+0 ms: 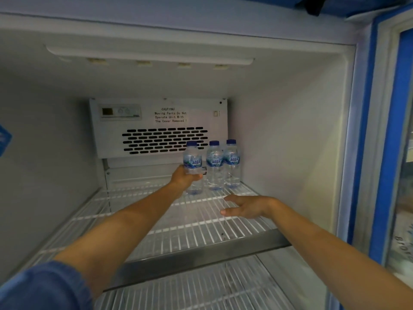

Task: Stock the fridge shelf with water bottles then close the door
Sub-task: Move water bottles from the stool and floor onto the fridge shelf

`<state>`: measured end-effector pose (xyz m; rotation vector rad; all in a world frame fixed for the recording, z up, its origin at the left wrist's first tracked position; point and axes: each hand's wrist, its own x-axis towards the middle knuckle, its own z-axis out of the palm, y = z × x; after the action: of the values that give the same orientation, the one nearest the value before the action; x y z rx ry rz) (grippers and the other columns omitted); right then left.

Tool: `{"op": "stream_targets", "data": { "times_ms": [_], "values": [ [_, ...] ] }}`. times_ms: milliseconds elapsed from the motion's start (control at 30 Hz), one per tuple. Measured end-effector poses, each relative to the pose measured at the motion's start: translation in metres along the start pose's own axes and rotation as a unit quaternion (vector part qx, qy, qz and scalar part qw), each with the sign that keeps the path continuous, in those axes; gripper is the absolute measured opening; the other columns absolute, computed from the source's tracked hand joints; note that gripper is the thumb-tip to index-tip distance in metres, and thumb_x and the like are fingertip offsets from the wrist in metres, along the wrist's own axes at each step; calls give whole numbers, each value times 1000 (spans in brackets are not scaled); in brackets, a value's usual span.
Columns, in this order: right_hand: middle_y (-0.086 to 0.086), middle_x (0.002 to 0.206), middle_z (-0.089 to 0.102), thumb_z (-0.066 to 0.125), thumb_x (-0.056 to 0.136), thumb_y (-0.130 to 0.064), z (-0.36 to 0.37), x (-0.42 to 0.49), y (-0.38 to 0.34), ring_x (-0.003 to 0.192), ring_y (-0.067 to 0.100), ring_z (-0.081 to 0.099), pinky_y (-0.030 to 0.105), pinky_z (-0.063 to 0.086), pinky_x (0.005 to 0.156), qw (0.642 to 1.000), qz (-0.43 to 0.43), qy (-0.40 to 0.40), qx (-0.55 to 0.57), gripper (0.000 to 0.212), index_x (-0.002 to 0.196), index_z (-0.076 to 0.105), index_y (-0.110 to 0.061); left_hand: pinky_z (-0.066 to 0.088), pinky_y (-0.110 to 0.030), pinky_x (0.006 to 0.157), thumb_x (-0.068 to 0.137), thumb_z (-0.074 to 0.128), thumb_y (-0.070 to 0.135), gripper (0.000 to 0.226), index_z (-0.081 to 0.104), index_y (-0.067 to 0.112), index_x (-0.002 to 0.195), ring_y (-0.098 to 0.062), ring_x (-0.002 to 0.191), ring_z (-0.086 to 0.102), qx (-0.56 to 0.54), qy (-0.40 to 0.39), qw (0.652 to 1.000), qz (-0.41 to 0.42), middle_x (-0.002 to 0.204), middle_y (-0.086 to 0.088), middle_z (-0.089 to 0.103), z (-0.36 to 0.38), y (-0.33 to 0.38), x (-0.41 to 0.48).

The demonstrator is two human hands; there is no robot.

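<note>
Your left hand (186, 176) is wrapped around the lower half of the left bottle (192, 161), which stands upright near the back of the shelf (178, 222), in front of the vent panel (161, 130). Its base is down at the wires, though you can't tell whether it is resting on them. Just to its right stand the middle bottle (215, 164) and the right bottle (232, 162), upright on the shelf and close together, blue caps up and labels facing you. Your right hand (245, 206) holds nothing: its fingers are loosely extended, pointing left, low over the shelf in front of those two bottles and apart from them. The door (400, 153) stands open at your right. A lower shelf (201, 289) shows under the front rail, and your blue sleeve (44, 285) fills the bottom left corner.
</note>
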<state>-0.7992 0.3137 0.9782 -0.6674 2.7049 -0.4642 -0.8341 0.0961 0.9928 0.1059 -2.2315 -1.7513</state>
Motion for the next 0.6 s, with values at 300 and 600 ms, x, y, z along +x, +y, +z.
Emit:
{"op": "stream_targets", "data": {
  "times_ms": [300, 600],
  "values": [
    [-5, 162, 6, 44, 92, -60, -1, -2, 0, 148, 17, 13, 31, 11, 119, 1000, -3, -1, 15, 79, 154, 12, -25, 42, -50, 104, 75, 79, 18, 70, 43, 10, 135, -28, 121, 53, -15, -33, 999, -12, 134, -7, 54, 10, -13, 25],
    [-5, 162, 5, 45, 91, -61, -1, -1, -1, 148, 17, 13, 31, 11, 120, 1000, -1, -1, 17, 80, 154, 13, -25, 45, -46, 102, 74, 80, 13, 68, 43, 11, 131, -25, 115, 56, -9, -45, 999, -14, 129, -7, 57, 13, -27, 29]
  ]
}}
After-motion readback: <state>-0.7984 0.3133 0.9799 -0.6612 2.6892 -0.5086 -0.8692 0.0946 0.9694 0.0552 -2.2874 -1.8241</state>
